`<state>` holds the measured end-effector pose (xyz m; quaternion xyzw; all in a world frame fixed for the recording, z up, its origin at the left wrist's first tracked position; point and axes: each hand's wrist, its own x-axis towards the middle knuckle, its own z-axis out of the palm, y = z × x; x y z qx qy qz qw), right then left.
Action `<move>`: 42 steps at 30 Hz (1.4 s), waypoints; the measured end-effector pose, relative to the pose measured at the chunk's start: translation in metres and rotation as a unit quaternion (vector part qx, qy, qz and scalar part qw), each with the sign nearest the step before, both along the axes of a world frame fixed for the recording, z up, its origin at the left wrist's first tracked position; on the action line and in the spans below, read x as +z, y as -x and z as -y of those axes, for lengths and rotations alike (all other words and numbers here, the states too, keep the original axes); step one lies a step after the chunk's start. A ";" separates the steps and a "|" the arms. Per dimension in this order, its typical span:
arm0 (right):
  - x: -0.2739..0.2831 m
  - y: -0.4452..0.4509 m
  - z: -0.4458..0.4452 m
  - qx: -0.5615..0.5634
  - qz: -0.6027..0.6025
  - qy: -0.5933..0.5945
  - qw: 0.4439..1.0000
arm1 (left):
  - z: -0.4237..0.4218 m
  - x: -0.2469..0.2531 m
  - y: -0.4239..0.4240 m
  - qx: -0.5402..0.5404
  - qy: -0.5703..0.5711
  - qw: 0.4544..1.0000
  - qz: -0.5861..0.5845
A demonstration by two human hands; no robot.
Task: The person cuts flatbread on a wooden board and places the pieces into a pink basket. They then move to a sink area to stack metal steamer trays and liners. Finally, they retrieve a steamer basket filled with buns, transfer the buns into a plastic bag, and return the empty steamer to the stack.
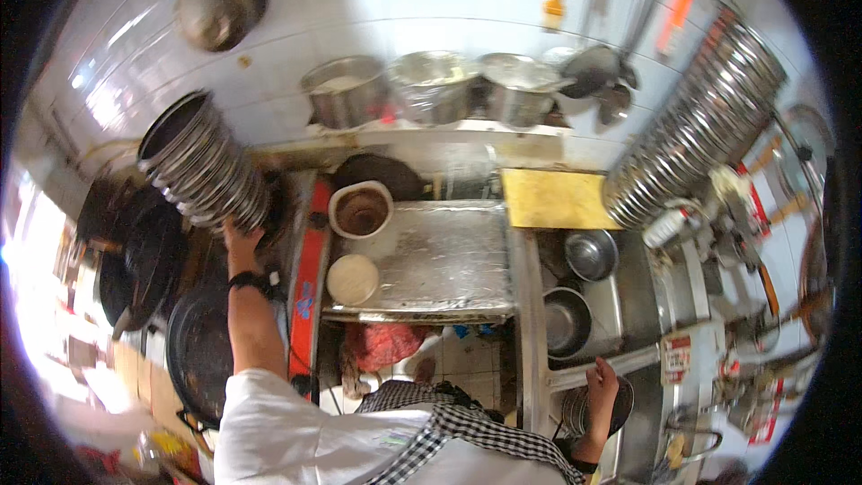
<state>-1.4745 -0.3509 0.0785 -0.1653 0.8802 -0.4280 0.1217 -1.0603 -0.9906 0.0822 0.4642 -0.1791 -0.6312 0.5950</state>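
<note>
My left hand point(244, 237) reaches forward to the lower end of a tall leaning stack of round metal pans point(205, 165) at the left; its fingers are partly hidden by the rims, so its hold cannot be told. My right hand point(601, 378) hangs over the near sink at the right, above some round metal dishes point(619, 404), fingers loosely bent; whether it holds anything cannot be told. Between the arms is a foil-covered metal worktop point(448, 252) with a white tub point(361, 210) with brown residue inside and a pale round disc or full bowl point(353, 279).
Metal bowls point(590, 254) lie in the far sink, with a yellow board point(560, 199) behind it. A large stack of metal pans point(700, 121) leans at the right. Pots point(347, 91) line the wall shelf. A black round pan point(202, 357) stands beside my left forearm, near a red panel point(311, 283).
</note>
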 end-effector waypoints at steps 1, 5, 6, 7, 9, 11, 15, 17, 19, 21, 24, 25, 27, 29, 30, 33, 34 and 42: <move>0.019 -0.005 0.007 -0.004 -0.005 0.023 1.000 | -0.005 0.007 0.002 0.023 -0.020 0.999 -0.012; 0.056 0.003 -0.014 0.029 -0.114 -0.009 0.993 | -0.016 0.004 0.009 0.064 -0.046 0.997 -0.002; 0.075 -0.003 -0.015 0.001 -0.101 0.018 0.995 | -0.031 0.003 0.023 0.038 -0.009 0.998 0.058; 0.084 -0.004 -0.023 -0.022 -0.100 0.056 0.993 | -0.046 0.004 0.039 0.012 0.031 0.993 0.116; 0.098 -0.005 -0.036 -0.049 -0.100 0.140 0.984 | -0.058 0.006 0.056 0.037 -0.018 0.991 0.125; 0.116 -0.009 -0.048 -0.062 -0.126 0.160 0.977 | -0.109 0.007 0.106 0.015 0.118 0.983 0.138; 0.107 -0.010 -0.076 -0.030 -0.134 0.184 0.973 | -0.159 -0.006 0.177 -0.206 0.236 0.912 0.263; 0.116 -0.018 -0.084 -0.029 -0.071 0.203 0.976 | -0.206 0.004 0.237 -0.272 0.353 0.866 0.226; 0.119 -0.022 -0.088 -0.005 -0.094 0.253 0.963 | -0.245 0.021 0.289 -0.356 0.408 0.811 0.223; 0.112 -0.019 -0.093 -0.004 -0.088 0.259 0.962 | -0.291 0.064 0.335 -0.440 0.454 0.744 0.216; 0.096 -0.018 -0.110 -0.014 -0.072 0.276 0.958 | -0.327 0.102 0.411 -0.521 0.498 0.656 0.225; 0.094 -0.020 -0.117 -0.022 -0.067 0.284 0.956 | -0.343 0.126 0.434 -0.517 0.540 0.623 0.231; 0.092 -0.022 -0.126 -0.035 -0.054 0.300 0.952 | -0.357 0.178 0.482 -0.500 0.602 0.554 0.282; 0.086 -0.023 -0.141 -0.064 -0.051 0.282 0.956 | -0.366 0.229 0.525 -0.553 0.572 0.561 0.229; 0.081 -0.024 -0.147 -0.077 -0.048 0.274 0.957 | -0.368 0.254 0.544 -0.579 0.527 0.581 0.224; 0.063 -0.024 -0.164 -0.109 -0.024 0.276 0.954 | -0.377 0.310 0.597 -0.600 0.462 0.614 0.224; 0.059 -0.025 -0.169 -0.126 -0.019 0.268 0.955 | -0.384 0.327 0.612 -0.592 0.447 0.623 0.249; 0.045 -0.058 -0.179 -0.305 0.017 0.307 0.901 | -0.394 0.367 0.757 -0.583 0.396 0.673 0.225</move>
